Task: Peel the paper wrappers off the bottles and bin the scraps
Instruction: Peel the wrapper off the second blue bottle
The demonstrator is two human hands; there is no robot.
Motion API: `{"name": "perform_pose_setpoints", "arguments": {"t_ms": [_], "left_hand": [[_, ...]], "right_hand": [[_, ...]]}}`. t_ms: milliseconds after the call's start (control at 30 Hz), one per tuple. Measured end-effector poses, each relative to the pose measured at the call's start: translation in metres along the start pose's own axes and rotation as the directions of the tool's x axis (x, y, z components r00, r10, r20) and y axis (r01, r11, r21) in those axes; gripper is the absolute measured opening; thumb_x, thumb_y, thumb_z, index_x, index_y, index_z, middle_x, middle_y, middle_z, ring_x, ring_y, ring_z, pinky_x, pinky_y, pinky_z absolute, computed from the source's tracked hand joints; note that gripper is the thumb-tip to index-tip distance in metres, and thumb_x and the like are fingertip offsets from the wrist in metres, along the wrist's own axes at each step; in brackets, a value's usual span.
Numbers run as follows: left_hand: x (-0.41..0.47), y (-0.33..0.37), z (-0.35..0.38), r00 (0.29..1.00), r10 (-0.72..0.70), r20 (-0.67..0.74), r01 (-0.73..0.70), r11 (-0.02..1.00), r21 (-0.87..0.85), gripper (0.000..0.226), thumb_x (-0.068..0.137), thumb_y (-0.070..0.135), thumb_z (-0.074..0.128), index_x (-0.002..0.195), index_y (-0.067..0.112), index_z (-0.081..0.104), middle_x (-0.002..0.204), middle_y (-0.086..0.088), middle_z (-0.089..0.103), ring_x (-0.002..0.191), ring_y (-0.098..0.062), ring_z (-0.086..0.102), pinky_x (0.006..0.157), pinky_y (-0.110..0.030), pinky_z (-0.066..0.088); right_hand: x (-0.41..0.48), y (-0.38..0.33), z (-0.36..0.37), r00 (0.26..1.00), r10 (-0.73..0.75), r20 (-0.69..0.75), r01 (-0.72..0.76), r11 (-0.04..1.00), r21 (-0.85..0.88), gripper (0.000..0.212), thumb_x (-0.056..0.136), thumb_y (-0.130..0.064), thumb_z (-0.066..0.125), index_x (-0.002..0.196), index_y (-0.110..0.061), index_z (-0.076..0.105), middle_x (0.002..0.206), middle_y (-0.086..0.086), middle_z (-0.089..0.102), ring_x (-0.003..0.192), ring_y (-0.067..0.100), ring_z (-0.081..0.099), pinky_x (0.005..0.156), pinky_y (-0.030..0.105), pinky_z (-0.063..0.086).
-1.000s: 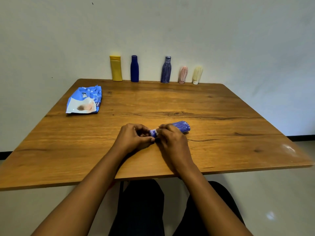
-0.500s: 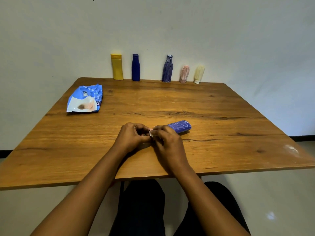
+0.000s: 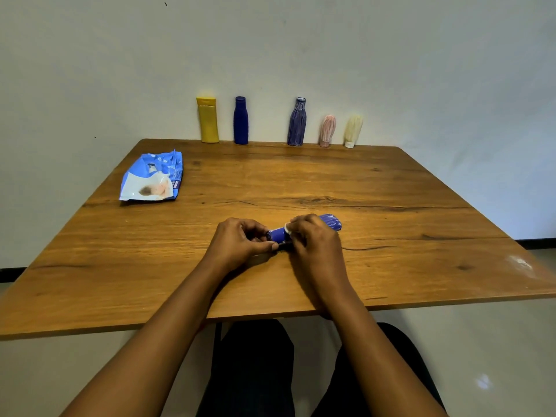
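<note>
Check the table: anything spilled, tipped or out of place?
Nothing spilled. At the back, the pink bottle and the cream bottle lean askew; the purple bottle beside them stands upright. A pale patch on the table at right may be glare.

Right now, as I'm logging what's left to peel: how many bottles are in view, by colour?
Yellow bottle: 1
Blue bottles: 3 (plain bottle, striped bottle, held bottle)
Pink bottle: 1
Cream bottle: 1
Total: 6
</note>
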State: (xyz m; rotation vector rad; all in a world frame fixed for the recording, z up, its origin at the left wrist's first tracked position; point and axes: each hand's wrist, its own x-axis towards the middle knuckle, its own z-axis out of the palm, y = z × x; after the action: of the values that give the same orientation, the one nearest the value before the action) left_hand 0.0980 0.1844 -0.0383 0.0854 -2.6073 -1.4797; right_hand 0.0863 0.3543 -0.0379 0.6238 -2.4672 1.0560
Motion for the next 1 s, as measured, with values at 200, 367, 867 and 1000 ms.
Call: {"name": "perform_pose_setpoints", "arguments": {"t_ms": [200, 367, 867, 1000], "left_hand": [[0.001, -0.002, -0.001, 1.0, 0.012, 0.002, -0.012, 1.0, 0.005, 0.021, 0.068, 0.016, 0.084, 0.083, 0.024, 0.073, 0.075, 0.004, 0.072, 0.067, -0.001, 0.064, 0.063, -0.018, 0.05], [0.003, 0.0, 0.001, 1.0, -0.01, 0.005, 0.01, 1.0, 0.026, 0.027, 0.066, 0.02, 0.086, 0.089, 0.022, 0.071, 0.078, 0.002, 0.071, 0.067, -0.004, 0.062, 0.063, -0.018, 0.05], [0.002, 0.002, 0.001, 0.999, -0.034, 0.008, 0.034, 0.998, 0.051, 0.026, 0.068, 0.019, 0.085, 0.09, 0.022, 0.07, 0.077, 0.003, 0.069, 0.064, -0.001, 0.059, 0.058, -0.013, 0.044], [0.0, 0.002, 0.001, 0.999, -0.033, 0.012, 0.032, 0.999, 0.04, 0.026, 0.068, 0.016, 0.084, 0.09, 0.02, 0.071, 0.077, 0.003, 0.07, 0.065, -0.002, 0.061, 0.06, -0.013, 0.046]], "right_hand": [[-0.011, -0.01, 0.004, 0.99, -0.121, 0.076, 0.123, 0.992, -0.024, 0.021, 0.087, -0.01, 0.064, 0.108, -0.013, 0.066, 0.11, -0.001, 0.06, 0.099, 0.009, 0.055, 0.083, 0.022, 0.05], [0.002, 0.029, -0.018, 0.986, 0.107, -0.124, -0.123, 0.984, -0.126, 0.021, 0.087, -0.005, 0.062, 0.106, -0.012, 0.067, 0.105, 0.0, 0.062, 0.095, 0.011, 0.057, 0.083, 0.027, 0.052], [0.012, 0.025, -0.024, 0.994, 0.1, -0.03, -0.103, 0.988, -0.111, 0.021, 0.089, -0.004, 0.055, 0.106, -0.012, 0.065, 0.106, 0.0, 0.06, 0.096, 0.009, 0.054, 0.087, 0.029, 0.051], [-0.004, -0.003, -0.004, 0.993, -0.062, 0.097, 0.074, 0.991, -0.116, 0.025, 0.089, -0.008, 0.058, 0.112, -0.014, 0.063, 0.113, -0.003, 0.057, 0.102, 0.008, 0.052, 0.087, 0.02, 0.046]]}}
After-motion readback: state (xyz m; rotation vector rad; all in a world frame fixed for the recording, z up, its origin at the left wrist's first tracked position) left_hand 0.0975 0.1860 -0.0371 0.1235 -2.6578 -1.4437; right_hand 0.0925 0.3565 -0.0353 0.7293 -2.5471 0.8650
